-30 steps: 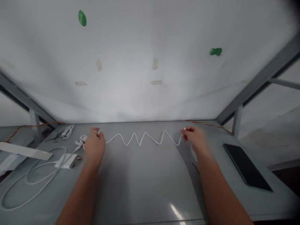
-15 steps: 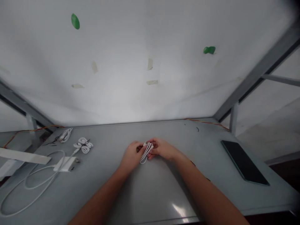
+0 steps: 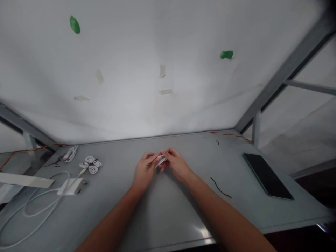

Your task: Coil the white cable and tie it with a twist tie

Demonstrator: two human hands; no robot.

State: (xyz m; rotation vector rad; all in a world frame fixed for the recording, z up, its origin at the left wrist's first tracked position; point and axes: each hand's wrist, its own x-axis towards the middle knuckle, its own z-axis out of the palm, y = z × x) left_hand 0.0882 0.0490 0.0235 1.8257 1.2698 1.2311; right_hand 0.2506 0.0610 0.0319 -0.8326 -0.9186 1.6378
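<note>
Both hands meet over the middle of the grey desk (image 3: 168, 217). The left hand (image 3: 144, 170) and the right hand (image 3: 176, 163) are closed with pinched fingers on a folded white cable (image 3: 160, 161), bunched between them. A black twist tie (image 3: 220, 188) lies just right of the right forearm, and a dark tablet (image 3: 266, 175) lies further right.

**Clearance around the hands, grey table**

Bare grey tabletop (image 3: 162, 210) near and far of the hands. Left: tied white cable bundle (image 3: 90, 164), white rectangular adapter (image 3: 70, 186) with looped cord. Right: thin black wire tie (image 3: 221, 187) near, flat black tablet (image 3: 266, 175) farther. White back wall (image 3: 162, 105) closes the far edge.
</note>
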